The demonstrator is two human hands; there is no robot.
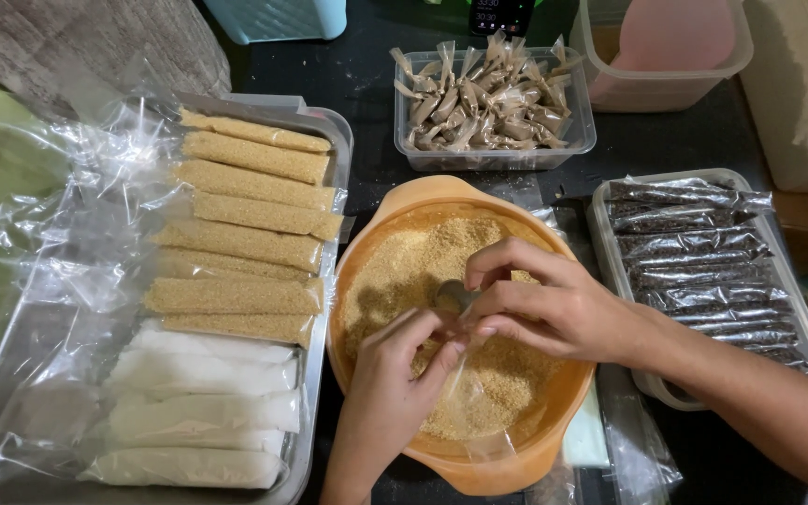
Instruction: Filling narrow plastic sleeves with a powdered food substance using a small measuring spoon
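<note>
An orange bowl (pixel 381 220) filled with tan crumbs (pixel 413 262) sits in the middle. Over it my right hand (pixel 549 304) grips a metal spoon (pixel 451 296), its bowl just showing by the thumb. My left hand (pixel 390 388) pinches open the mouth of a thin clear plastic bag (pixel 479 393) that hangs down over the crumbs, right under the spoon.
A metal tray (pixel 329 126) on the left holds long sealed bags of tan crumbs and white powder on loose plastic. A clear tub (pixel 497 159) of small brown packets stands behind. A tray (pixel 801 323) of dark filled bags lies right. A pink-lidded container (pixel 666 89) is at the far right.
</note>
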